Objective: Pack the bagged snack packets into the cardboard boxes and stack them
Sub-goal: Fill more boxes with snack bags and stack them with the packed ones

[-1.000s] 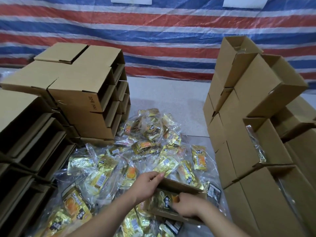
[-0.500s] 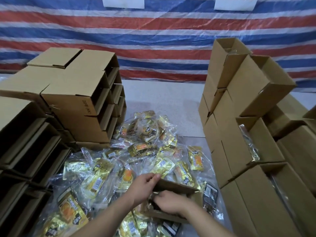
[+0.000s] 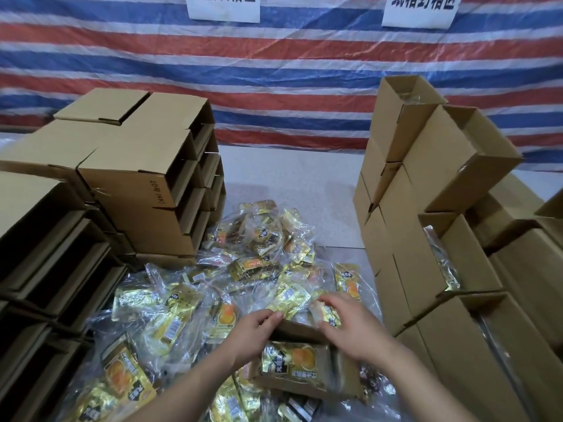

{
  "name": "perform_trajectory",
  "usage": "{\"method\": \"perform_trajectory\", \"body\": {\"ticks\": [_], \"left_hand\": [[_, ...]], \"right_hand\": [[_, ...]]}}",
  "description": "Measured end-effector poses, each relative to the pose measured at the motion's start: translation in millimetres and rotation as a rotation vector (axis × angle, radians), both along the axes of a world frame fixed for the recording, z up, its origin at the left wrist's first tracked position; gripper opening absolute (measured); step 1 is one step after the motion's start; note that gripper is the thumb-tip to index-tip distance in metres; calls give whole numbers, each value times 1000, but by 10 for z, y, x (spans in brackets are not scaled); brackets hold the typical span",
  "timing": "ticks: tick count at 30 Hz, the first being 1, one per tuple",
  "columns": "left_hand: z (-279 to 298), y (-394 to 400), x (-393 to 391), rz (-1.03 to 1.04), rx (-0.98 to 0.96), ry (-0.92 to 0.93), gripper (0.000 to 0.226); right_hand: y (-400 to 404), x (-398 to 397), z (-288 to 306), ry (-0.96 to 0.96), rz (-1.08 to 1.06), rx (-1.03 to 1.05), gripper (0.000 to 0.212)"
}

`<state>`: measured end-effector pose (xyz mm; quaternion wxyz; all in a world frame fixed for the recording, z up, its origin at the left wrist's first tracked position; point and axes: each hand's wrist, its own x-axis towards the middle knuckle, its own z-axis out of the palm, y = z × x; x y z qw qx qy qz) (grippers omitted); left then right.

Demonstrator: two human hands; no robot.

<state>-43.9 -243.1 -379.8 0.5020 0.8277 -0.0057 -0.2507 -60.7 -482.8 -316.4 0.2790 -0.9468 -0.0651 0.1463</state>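
Observation:
A small open cardboard box (image 3: 341, 376) lies on the pile in front of me, with a gold bagged snack packet (image 3: 292, 362) inside it. My left hand (image 3: 254, 335) pinches the box's far flap at its left end. Over the far right corner hovers my right hand (image 3: 350, 325), fingers spread and slightly blurred, holding nothing I can see. Loose bagged snack packets (image 3: 262, 248) cover the table between the stacks.
Empty cardboard boxes (image 3: 143, 181) are stacked on their sides at the left, open ends facing right. Packed boxes (image 3: 426, 239) stand stacked at the right, some showing plastic bags. A striped tarp (image 3: 289, 71) with two paper signs hangs behind.
My right hand has come out of the box and moved up to its far right corner. The packet now lies uncovered inside. My left hand stays on the far flap.

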Motion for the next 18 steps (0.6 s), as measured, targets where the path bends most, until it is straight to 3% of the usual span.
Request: {"method": "perform_trajectory", "body": {"ticks": [3, 9, 18], "left_hand": [[33, 1, -12, -4, 1, 23, 41], [105, -3, -10, 10, -17, 41, 39], [279, -55, 74, -2, 48, 67, 43]], "right_hand": [[-45, 101, -91, 136, 91, -104, 51], [138, 90, -319, 238, 240, -148, 22], [109, 41, -333, 229, 115, -104, 12]]}}
